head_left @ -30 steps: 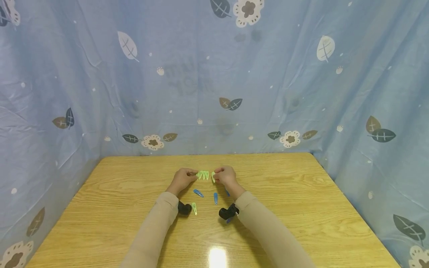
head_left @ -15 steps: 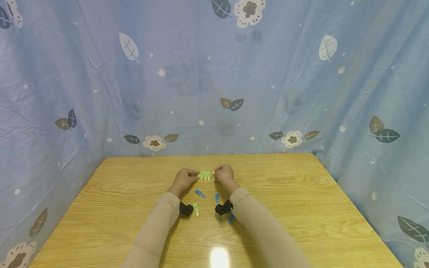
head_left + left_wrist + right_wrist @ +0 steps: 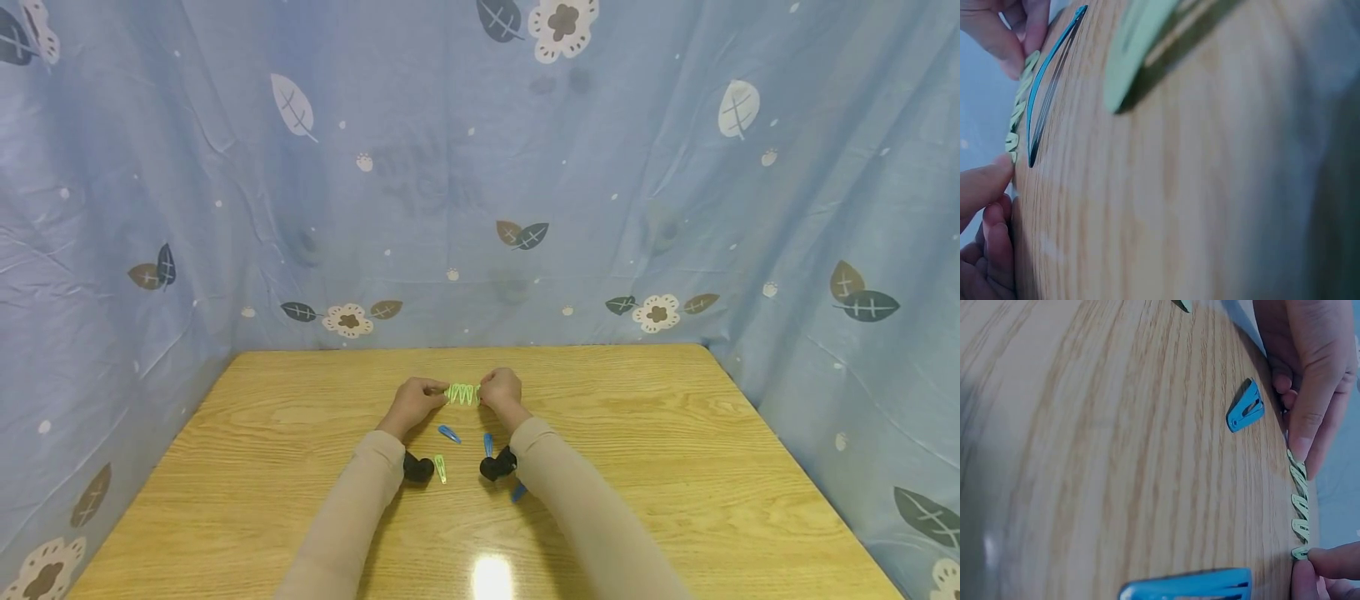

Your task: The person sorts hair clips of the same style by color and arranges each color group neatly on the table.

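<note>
A row of light-green snap hair clips point(image 3: 462, 394) lies side by side near the back of the table. At its left end my left hand point(image 3: 414, 402) pinches the outermost clip between thumb and finger. My right hand point(image 3: 501, 389) pinches a green hair clip point(image 3: 1300, 553) at the right end, close beside the row and mostly covered by the fingers in the head view. Nearer the body lie a blue hair clip point(image 3: 450, 433), a second blue clip point(image 3: 488, 445) and a single green clip point(image 3: 440, 468).
Another blue clip point(image 3: 519, 492) lies partly under the right forearm. Black wrist cameras, one on the left wrist point(image 3: 417, 468) and one on the right point(image 3: 498, 464), hang low over the wooden table point(image 3: 637, 433). A blue patterned curtain point(image 3: 450, 167) rises behind the table's back edge.
My right hand has drawn slightly left with its green clip, narrowing the gap to the row. The left hand stays at the row's left end. The head view has shifted a little.
</note>
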Demonstrator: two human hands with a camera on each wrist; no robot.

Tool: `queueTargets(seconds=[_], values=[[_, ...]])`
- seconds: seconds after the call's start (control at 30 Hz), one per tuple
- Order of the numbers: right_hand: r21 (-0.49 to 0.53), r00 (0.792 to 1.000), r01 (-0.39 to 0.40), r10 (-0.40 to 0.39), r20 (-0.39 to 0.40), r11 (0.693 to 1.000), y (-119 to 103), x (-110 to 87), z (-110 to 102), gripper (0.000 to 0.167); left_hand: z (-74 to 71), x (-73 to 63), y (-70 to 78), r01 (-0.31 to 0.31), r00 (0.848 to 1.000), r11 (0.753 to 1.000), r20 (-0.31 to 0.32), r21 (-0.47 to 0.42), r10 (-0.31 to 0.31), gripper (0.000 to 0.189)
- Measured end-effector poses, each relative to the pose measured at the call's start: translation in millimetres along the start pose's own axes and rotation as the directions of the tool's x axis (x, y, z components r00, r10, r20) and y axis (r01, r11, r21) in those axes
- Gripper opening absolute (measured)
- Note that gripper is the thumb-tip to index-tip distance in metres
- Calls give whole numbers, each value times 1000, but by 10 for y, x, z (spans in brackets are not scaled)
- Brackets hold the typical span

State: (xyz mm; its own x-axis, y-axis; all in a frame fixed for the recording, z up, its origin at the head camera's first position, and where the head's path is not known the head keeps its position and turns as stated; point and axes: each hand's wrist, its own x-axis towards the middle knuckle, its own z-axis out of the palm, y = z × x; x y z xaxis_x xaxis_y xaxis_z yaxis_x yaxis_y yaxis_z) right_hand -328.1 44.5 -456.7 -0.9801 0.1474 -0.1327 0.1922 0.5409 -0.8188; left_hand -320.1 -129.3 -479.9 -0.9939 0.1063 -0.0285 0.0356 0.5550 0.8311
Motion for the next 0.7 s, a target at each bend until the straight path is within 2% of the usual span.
queueTargets(seconds=[0.43, 0.7], values=[[9, 1000, 7, -7, 9, 1000, 26, -5, 21, 6, 11, -21, 1, -4, 1000, 1000, -5, -9, 4, 29], [107, 999, -24, 21, 25, 994, 43, -13, 1, 9, 4, -12, 7, -11, 1000, 1000, -2, 7, 11, 29]])
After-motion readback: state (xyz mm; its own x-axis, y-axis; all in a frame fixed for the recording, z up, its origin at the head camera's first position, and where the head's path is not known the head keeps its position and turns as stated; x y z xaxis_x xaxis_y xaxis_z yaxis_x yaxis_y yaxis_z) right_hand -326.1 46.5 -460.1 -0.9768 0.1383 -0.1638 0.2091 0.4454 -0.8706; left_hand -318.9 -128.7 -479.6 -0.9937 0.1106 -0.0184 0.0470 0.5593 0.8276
